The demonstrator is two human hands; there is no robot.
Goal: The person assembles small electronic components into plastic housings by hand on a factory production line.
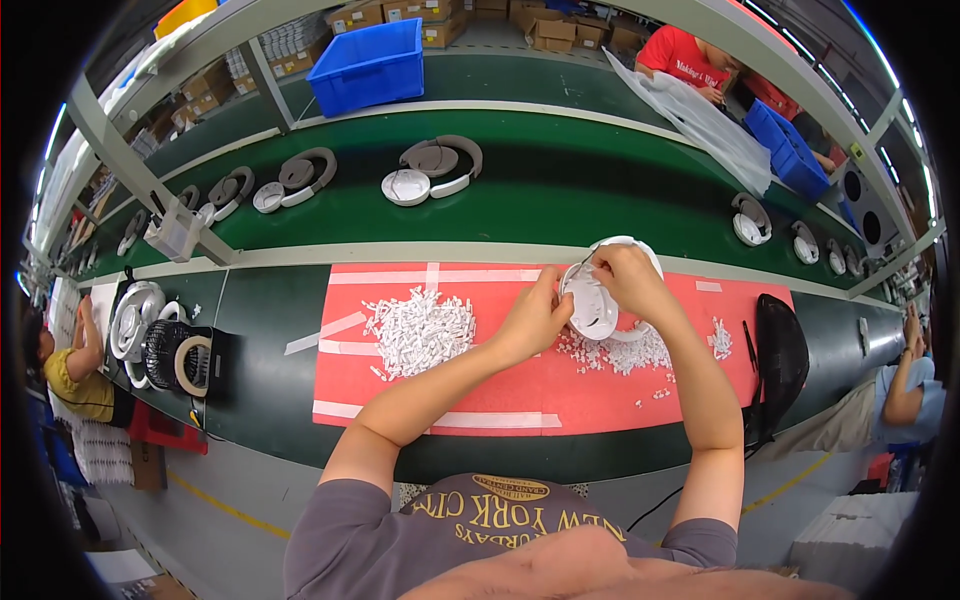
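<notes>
- A flat red mat (560,395) with pale tape strips (400,279) covers the dark-green workbench (265,345).
- Right of centre, a glossy white plastic headphone (597,325) sits between both hands, its rounded cup turned upward, its band curving behind the right hand (628,280).
- The left hand (540,318), nearer the cup's left rim, grips it; the right's fingers bunch narrowly above, any held piece indiscernible.
- Small white pieces (640,352) scatter beneath; a jagged white heap (420,335) lies left of centre.

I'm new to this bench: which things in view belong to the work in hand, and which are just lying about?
Seemingly in use:
white headphones, held by the left hand, right hand at them
two piles of small white parts
red mat

Seemingly lying about:
translucent plastic sheet
cardboard boxes
</notes>
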